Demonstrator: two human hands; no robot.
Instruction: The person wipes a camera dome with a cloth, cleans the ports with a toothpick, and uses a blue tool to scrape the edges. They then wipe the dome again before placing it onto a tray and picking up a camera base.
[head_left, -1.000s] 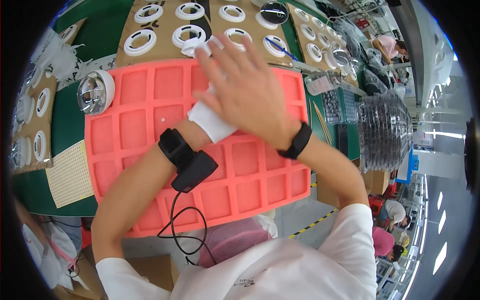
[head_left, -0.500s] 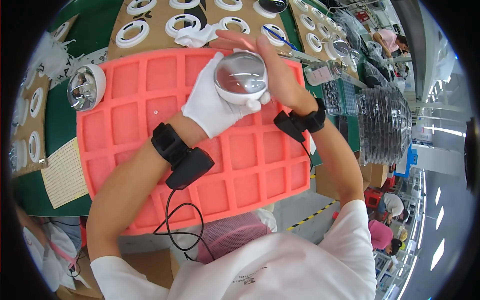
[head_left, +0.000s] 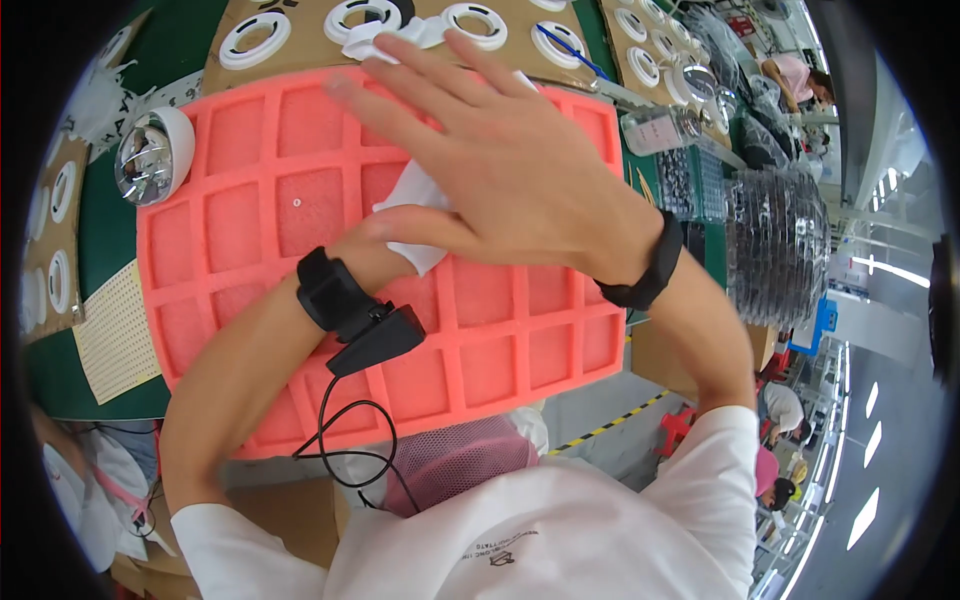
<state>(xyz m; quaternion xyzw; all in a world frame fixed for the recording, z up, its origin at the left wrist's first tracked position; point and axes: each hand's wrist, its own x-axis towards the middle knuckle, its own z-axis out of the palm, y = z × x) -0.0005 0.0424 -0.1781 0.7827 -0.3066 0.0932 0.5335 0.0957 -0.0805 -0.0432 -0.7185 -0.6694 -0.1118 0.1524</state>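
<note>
My bare right hand (head_left: 530, 170) is stretched flat across the middle of the view, palm down with its fingers spread. Beneath it lies my left hand (head_left: 418, 205) in a white glove, only its cuff and back showing near the wrist. The left fingers are covered, and so is whatever they hold. Both hands are above a pink foam tray (head_left: 235, 130) divided into square pockets. One pocket contains a tiny white ring (head_left: 296, 203). A mirrored dome with a white shell (head_left: 152, 160) rests at the tray's far left corner.
Beyond the tray, white rings (head_left: 255, 40) lie on cardboard beside a crumpled white cloth (head_left: 395, 38) and a blue pen-like tool (head_left: 570, 50). A glass jar (head_left: 655, 132) and stacked clear trays (head_left: 780, 245) stand right. A yellowish dotted sheet (head_left: 120, 335) is at left.
My right hand has swung left over the left hand, spreading its fingers. The grey-topped white dome that sat in my gloved left hand is now hidden from sight.
</note>
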